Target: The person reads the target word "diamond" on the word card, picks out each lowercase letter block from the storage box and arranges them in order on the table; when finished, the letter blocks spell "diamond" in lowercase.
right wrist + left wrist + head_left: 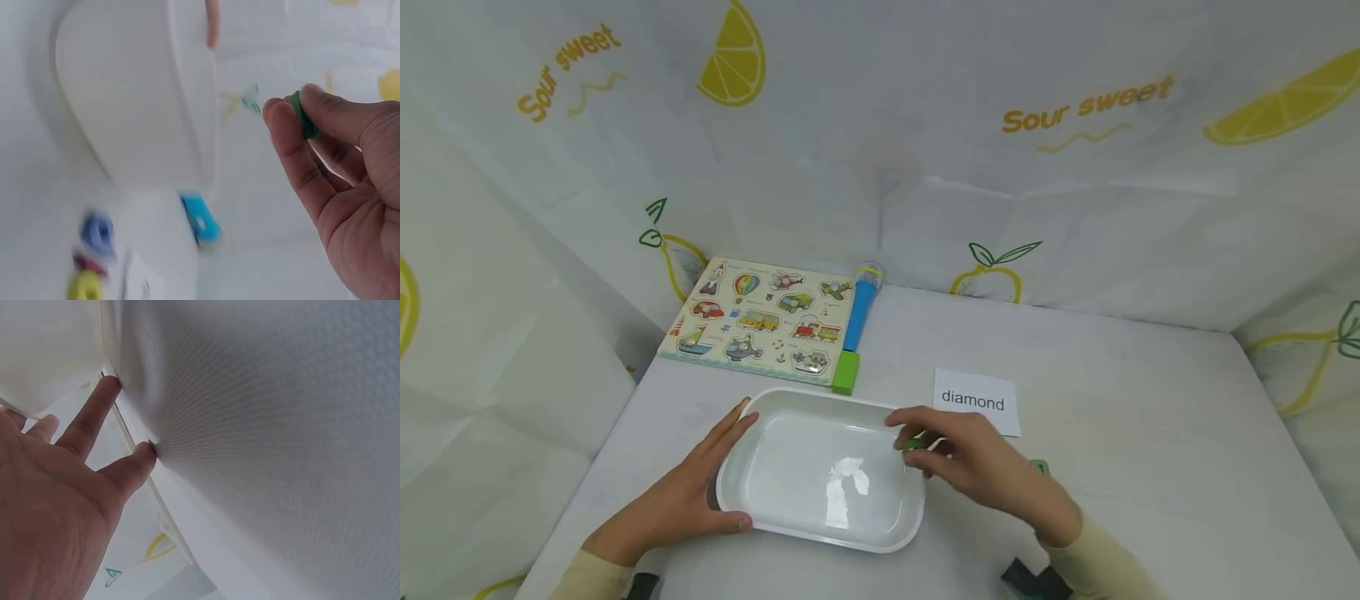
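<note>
A white oblong tray stands on the table with nothing visible inside. My left hand spans its left end, with straight fingers at the far rim and the thumb at the near rim. In the left wrist view, fingertips of the left hand touch a white surface. My right hand is over the tray's right end. Between thumb and fingers, that hand pinches a small green piece, raised above the table; the fingers hide most of its shape.
Behind the tray lie a vehicle puzzle board, a blue toy microphone and a green block. A card reading "diamond" lies behind my right hand. Blurred blue, red and yellow pieces show in the right wrist view.
</note>
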A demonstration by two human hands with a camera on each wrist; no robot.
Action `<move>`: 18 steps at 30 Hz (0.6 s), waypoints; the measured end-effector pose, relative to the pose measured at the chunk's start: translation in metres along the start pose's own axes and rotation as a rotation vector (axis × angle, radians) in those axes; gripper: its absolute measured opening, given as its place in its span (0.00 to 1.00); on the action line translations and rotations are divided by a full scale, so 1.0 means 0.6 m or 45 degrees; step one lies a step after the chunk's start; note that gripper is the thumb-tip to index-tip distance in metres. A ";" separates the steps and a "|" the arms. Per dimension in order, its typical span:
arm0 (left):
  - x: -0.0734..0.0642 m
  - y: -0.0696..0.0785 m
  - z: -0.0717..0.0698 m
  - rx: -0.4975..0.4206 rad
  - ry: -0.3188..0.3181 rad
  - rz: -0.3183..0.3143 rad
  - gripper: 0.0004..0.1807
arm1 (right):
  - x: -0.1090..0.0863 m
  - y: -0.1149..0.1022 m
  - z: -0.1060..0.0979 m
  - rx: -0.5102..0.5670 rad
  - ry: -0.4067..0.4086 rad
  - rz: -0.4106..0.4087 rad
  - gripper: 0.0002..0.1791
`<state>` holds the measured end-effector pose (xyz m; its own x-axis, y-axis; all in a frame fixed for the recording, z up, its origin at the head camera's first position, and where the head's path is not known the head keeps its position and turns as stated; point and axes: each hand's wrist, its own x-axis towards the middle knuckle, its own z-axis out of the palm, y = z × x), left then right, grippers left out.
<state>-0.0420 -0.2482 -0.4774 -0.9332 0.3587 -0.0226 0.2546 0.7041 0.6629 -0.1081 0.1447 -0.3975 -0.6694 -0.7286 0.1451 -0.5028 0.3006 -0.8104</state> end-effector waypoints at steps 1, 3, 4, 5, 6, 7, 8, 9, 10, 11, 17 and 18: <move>0.000 -0.001 0.000 0.006 0.000 0.002 0.68 | -0.013 0.003 -0.016 -0.020 0.060 -0.010 0.27; -0.001 -0.002 0.001 0.008 0.002 0.004 0.68 | -0.039 0.010 -0.047 -0.066 0.165 -0.008 0.30; -0.001 -0.003 0.001 0.007 0.001 0.005 0.68 | -0.051 0.014 -0.062 -0.092 0.210 -0.001 0.31; -0.001 -0.003 0.001 0.007 0.000 0.004 0.68 | -0.064 0.019 -0.075 -0.118 0.249 0.017 0.32; -0.001 -0.003 0.001 0.004 0.001 0.005 0.68 | -0.077 0.024 -0.088 -0.156 0.279 0.043 0.32; -0.001 -0.003 0.001 0.001 0.002 0.005 0.68 | -0.089 0.029 -0.100 -0.206 0.304 0.077 0.32; -0.001 -0.003 0.001 -0.001 0.002 0.006 0.67 | -0.102 0.035 -0.113 -0.259 0.324 0.123 0.32; -0.001 -0.002 0.001 -0.003 0.002 0.005 0.68 | -0.114 0.042 -0.124 -0.321 0.338 0.168 0.32; -0.001 -0.002 0.001 -0.005 0.001 0.005 0.68 | -0.126 0.049 -0.135 -0.393 0.344 0.218 0.31; -0.001 -0.002 0.001 -0.008 0.000 0.004 0.68 | -0.138 0.057 -0.145 -0.460 0.340 0.274 0.30; -0.001 0.001 0.000 -0.028 -0.002 0.003 0.67 | -0.199 0.111 -0.177 -0.635 0.174 0.549 0.24; -0.001 0.001 0.000 -0.027 -0.003 0.001 0.67 | -0.207 0.120 -0.177 -0.630 0.139 0.572 0.24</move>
<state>-0.0410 -0.2481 -0.4774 -0.9323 0.3609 -0.0238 0.2500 0.6908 0.6784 -0.1193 0.3220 -0.4133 -0.9102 -0.4085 -0.0678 -0.3366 0.8252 -0.4535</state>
